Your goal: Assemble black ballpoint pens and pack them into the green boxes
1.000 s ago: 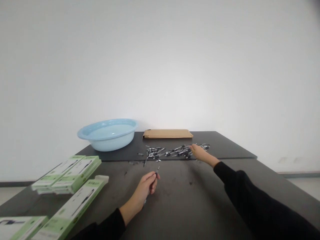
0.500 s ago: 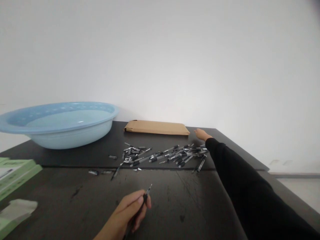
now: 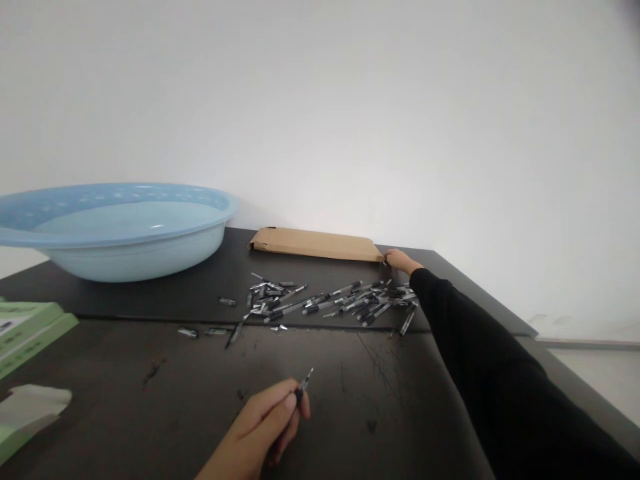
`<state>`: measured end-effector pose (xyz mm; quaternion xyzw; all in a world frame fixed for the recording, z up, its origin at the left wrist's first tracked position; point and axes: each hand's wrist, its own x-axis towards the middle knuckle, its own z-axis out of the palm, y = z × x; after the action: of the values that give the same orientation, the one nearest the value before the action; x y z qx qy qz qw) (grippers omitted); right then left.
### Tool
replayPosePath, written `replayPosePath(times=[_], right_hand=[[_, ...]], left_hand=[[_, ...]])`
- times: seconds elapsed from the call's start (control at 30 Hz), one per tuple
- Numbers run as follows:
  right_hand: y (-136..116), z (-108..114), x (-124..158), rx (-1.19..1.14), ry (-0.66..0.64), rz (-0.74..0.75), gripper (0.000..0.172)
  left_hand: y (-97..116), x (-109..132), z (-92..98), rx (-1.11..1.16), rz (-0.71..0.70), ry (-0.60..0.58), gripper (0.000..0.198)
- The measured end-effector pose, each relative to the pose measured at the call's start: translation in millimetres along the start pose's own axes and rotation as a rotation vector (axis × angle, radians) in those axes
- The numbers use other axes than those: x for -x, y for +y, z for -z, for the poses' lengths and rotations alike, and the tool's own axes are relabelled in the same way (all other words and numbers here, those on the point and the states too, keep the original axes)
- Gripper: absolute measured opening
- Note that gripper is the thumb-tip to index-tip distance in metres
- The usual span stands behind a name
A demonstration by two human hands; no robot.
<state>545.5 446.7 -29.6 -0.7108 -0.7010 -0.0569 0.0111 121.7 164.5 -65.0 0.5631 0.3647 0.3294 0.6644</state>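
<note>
Near the front of the dark table, my left hand (image 3: 273, 420) is closed around a black pen (image 3: 301, 393), whose bare metal tip points up and to the right. My right arm stretches far forward, and my right hand (image 3: 399, 260) is at the right end of a flat brown cardboard box (image 3: 317, 245). Its fingers are pressed together on something small and dark that I cannot make out. Between my hands and the box lies a loose pile of clear and black pen parts (image 3: 350, 300). Two small metal tips (image 3: 279, 327) sit just in front of the pile.
A large light blue basin (image 3: 135, 250) stands at the back left. Green and white boxes (image 3: 35, 333) are at the left edge, with an open flap (image 3: 37, 403) below them. A seam runs across the dark table (image 3: 190, 400). Behind stands a white wall.
My right hand has shifted slightly left to the cardboard box's end, its fingers now lower. My left hand still holds the pen, a little further right in view. The view has tilted slightly down.
</note>
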Motion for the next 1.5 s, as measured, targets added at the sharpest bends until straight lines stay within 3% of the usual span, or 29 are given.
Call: replayPosePath(times=[0.17, 0.23, 0.33, 0.4, 0.5, 0.63, 0.7, 0.77, 0.9, 1.03, 1.13, 1.27, 1.37, 1.5], right_hand=[[-4.0, 20.2, 20.2, -0.087, 0.079, -0.121, 0.023], [-5.7, 31.1, 31.2, -0.106, 0.159, -0.169, 0.03], [-15.2, 51.1, 41.9, -0.14, 0.346, -0.207, 0.041], [-33.4, 65.8, 45.2, -0.203, 0.553, -0.132, 0.038], [-87.6, 86.8, 52.6, -0.269, 0.64, 0.1, 0.031], [-197.6, 100.5, 76.8, -0.382, 0.362, 0.546, 0.028], [-253.9, 97.2, 94.4, -0.376, 0.203, 0.727, 0.032], [-302.0, 89.8, 113.3, -0.353, 0.123, 0.87, 0.035], [-359.7, 78.7, 139.3, -0.242, 0.063, 0.98, 0.038], [-359.5, 81.4, 131.8, -0.177, 0.094, 0.815, 0.049], [-330.1, 82.4, 120.4, -0.282, 0.098, 0.651, 0.058], [-287.2, 69.0, 134.2, -0.477, 0.19, 0.496, 0.044], [-272.5, 50.9, 163.7, -0.536, 0.182, 0.529, 0.031], [-272.7, 30.9, 193.6, -0.506, 0.116, 0.606, 0.024]], left_hand=[[10.6, 11.1, -0.1, 0.11, 0.025, 0.016, 0.04], [17.3, 20.9, 2.6, 0.13, 0.01, 0.035, 0.04], [21.9, 39.2, 15.0, 0.115, -0.026, 0.08, 0.041], [20.4, 51.8, 27.9, 0.137, -0.024, 0.104, 0.042], [16.9, 70.0, 47.1, 0.204, -0.014, 0.107, 0.041], [19.0, 93.6, 60.0, 0.261, -0.031, 0.125, 0.039], [20.3, 104.8, 62.2, 0.263, -0.044, 0.139, 0.037], [19.6, 114.0, 64.2, 0.286, -0.056, 0.12, 0.035], [17.3, 123.2, 70.2, 0.369, -0.077, 0.078, 0.033], [22.1, 124.2, 74.8, 0.372, -0.096, 0.068, 0.033], [24.5, 123.5, 76.0, 0.399, -0.097, 0.077, 0.032], [22.8, 122.6, 76.5, 0.432, -0.073, 0.112, 0.034], [21.6, 122.8, 76.3, 0.423, -0.07, 0.126, 0.034], [22.6, 124.0, 75.3, 0.386, -0.051, 0.15, 0.032]])
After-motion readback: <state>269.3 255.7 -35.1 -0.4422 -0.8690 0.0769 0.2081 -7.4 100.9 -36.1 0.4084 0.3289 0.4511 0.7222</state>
